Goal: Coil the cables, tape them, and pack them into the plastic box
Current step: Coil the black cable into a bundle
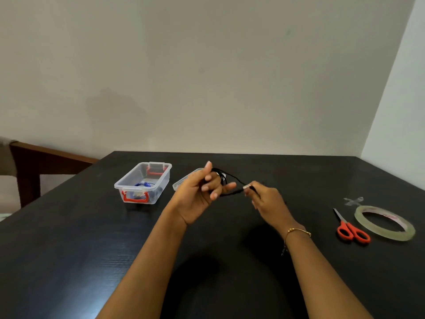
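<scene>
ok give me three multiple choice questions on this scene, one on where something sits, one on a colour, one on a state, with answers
1. Where do the scissors lie?
A. inside the plastic box
B. beside the tape roll, to the person's right
C. under the left hand

2. What colour are the latches on the plastic box?
A. red
B. green
C. white

3. What state is the black cable in?
A. taped and packed in the box
B. lying flat on the table
C. wound around the left hand's fingers, its end pinched by the right hand

Answers:
1 B, they lie next to the tape roll.
2 A, both end latches are red.
3 C, loops circle the left hand while the right hand pinches the plug end.
</scene>
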